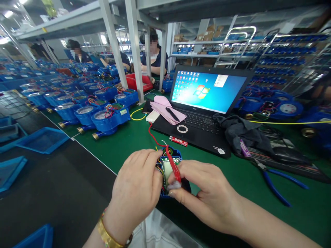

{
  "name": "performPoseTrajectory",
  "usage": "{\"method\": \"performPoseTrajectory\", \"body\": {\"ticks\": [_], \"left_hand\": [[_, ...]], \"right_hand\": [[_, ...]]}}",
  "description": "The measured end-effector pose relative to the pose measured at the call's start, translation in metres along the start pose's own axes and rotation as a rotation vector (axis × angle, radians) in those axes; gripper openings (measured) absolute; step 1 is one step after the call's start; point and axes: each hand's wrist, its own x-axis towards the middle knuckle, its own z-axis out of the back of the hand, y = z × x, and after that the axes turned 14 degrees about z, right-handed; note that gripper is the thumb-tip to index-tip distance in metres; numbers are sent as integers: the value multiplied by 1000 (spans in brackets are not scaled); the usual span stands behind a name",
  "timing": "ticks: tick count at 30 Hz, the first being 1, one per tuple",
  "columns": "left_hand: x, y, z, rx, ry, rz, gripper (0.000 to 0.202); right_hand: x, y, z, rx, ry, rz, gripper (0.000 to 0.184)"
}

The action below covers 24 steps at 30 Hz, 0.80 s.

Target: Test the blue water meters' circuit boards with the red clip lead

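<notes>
A blue meter housing with an exposed circuit board and pale display (168, 168) sits at the green bench's front edge. My left hand (139, 177) is closed around its left side, with thin coloured wires by the fingertips. My right hand (207, 191) pinches a small whitish, translucent piece (174, 185) over the lower part of the board; its kind is unclear. A red sleeved clip or probe (172, 163) slants across the display to the right fingertips. A red wire (154, 138) runs from near its top to a small white box (152, 116).
Behind stands an open laptop (207, 91) with pink cloths (168, 110) and a black pen on it. A red-and-white strip (178, 141) lies in front. Blue-handled pliers (276, 182) and a dark cloth (243, 132) are right. Several blue meters (108, 119) stand left; co-workers sit beyond.
</notes>
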Motion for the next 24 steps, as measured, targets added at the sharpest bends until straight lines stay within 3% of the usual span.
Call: {"method": "performPoseTrajectory", "body": {"ticks": [10, 18, 24], "left_hand": [[4, 3, -1, -3, 31, 46, 35], [4, 4, -1, -5, 63, 89, 37], [-3, 18, -1, 4, -18, 61, 37]], "right_hand": [[6, -4, -2, 76, -57, -108, 6], [11, -8, -4, 575, -289, -442, 15], [14, -14, -16, 634, -375, -427, 23]]}}
